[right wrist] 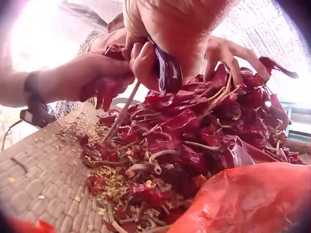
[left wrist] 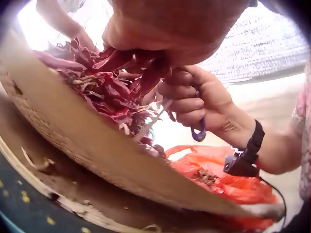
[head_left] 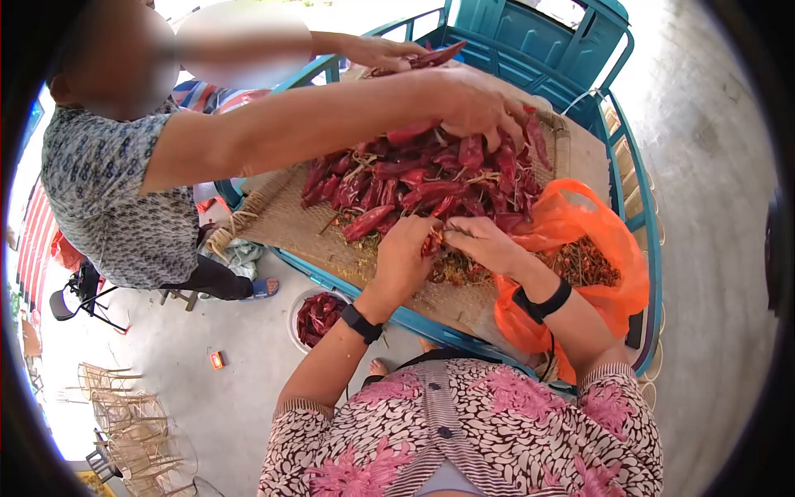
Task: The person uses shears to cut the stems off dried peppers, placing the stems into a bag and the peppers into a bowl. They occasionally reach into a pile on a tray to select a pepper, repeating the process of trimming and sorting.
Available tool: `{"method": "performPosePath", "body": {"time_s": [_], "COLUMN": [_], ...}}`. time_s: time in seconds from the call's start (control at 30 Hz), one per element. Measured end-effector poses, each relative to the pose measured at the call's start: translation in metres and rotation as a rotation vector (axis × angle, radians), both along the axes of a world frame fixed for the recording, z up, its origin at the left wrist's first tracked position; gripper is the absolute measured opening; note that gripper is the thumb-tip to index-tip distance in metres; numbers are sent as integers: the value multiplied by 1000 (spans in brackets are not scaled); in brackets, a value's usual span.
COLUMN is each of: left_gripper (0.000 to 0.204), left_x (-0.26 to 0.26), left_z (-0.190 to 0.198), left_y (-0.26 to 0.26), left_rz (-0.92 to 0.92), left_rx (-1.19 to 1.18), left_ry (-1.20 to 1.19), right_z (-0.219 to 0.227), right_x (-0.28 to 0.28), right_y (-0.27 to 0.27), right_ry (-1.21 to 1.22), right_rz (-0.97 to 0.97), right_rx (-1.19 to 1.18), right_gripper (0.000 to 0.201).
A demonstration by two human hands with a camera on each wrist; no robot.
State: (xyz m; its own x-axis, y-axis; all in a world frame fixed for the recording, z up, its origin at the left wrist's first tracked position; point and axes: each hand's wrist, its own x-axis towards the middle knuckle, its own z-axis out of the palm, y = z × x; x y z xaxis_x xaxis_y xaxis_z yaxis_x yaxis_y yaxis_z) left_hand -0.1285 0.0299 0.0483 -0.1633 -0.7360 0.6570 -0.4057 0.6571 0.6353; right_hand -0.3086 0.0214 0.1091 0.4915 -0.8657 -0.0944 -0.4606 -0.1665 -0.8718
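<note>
My left hand (head_left: 402,261) (left wrist: 170,24) grips dried red peppers (left wrist: 153,73) (right wrist: 108,90) at the near edge of a pepper pile (head_left: 414,186). Close on its right, my right hand (head_left: 489,244) (left wrist: 194,99) curls round scissors (left wrist: 198,132) (right wrist: 170,73) with dark blue handles. The blades are mostly hidden, so how far they stand apart cannot be told. Stems and yellow seeds (right wrist: 116,184) lie below the hands on a woven mat (head_left: 290,215) (right wrist: 53,170).
An orange plastic bag (head_left: 625,248) of stems lies open at the right. Across the pile, another person's hand (head_left: 484,108) reaches into the peppers. Blue cart rails (head_left: 633,199) surround the mat, and a white bucket (head_left: 296,319) of red peppers stands on the floor.
</note>
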Motion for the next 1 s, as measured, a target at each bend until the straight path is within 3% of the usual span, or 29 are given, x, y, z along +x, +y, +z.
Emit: {"method": "performPosePath", "body": {"time_s": [0.1,0.23,0.3,0.37,0.57,0.67,0.73,0.83,0.97,1.0], "left_gripper": [15,8,7,6,10,11,12,13,13,12], "left_x": [-16,-21,-24,-30,-29,-27,-23,-22,-14,-10], "left_z": [-4,6,3,-7,-4,16,3,2,16,12], "left_y": [6,11,10,7,10,16,12,14,17,15], "left_rz": [-9,-123,-175,-216,-347,-317,-487,-630,-598,-684], "left_rx": [378,655,694,649,935,1157,1247,1249,1262,1234], "left_ry": [434,814,982,1124,1391,1445,1590,1686,1528,1482], "right_z": [-2,-10,-13,-18,-28,-28,-28,-30,-23,-20], "right_x": [9,22,25,27,30,30,29,31,41,39], "right_y": [-6,-3,0,2,11,14,15,18,29,29], "right_ry": [95,101,76,45,-75,-132,-152,-218,-691,-779], "right_rz": [-25,-106,-146,-183,-263,-241,-215,-240,-366,-376], "right_rx": [-238,-522,-507,-522,-622,-649,-662,-640,-34,93], "right_gripper": [25,24,24,25,22,19,17,18,21,22]}}
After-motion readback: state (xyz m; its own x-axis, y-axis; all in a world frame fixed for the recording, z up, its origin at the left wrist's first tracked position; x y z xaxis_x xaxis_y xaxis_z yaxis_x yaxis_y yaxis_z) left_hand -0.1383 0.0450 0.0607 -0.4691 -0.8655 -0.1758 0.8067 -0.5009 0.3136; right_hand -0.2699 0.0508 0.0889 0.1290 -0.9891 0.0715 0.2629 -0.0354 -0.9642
